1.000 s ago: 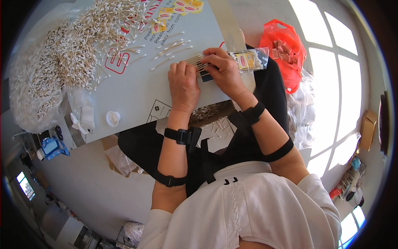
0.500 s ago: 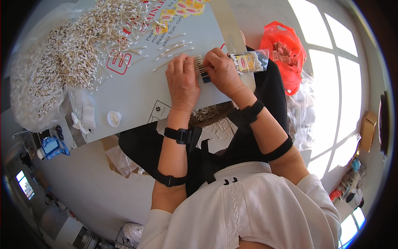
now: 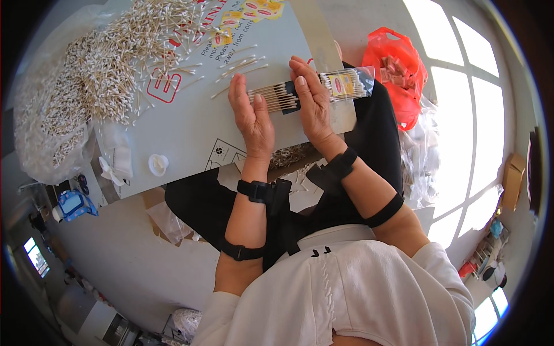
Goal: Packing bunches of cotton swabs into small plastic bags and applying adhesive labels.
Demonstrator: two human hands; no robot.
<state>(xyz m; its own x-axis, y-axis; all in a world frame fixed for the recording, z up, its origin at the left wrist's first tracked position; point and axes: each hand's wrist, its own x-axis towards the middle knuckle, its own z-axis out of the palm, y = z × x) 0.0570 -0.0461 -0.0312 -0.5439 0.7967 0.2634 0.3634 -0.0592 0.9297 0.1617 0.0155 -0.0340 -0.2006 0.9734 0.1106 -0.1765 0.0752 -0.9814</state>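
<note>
A row of cotton swabs (image 3: 272, 98) lies side by side on the table, partly over a dark flat piece (image 3: 291, 99). My left hand (image 3: 253, 118) stands on edge at the row's left end, palm turned inward, fingers stretched out. Opposite it, my right hand (image 3: 314, 106) is likewise open at the right end, its thumb apart from the fingers. Whether the palms touch the swab tips I cannot tell. Just right of my right hand lies a clear packet of cotton swabs (image 3: 351, 85) with a yellow label, reaching past the table edge.
A large heap of loose cotton swabs (image 3: 109, 75) spills from a clear bag on the table's left. Several stray swabs (image 3: 242, 66) and yellow labels (image 3: 254, 10) lie farther back. A small white cup (image 3: 158, 165) stands near the front edge. A red plastic bag (image 3: 398, 72) is at right.
Both hands have let go of the swabs. My fingers have straightened, and the hands have moved apart to the two ends, leaving the row in view.
</note>
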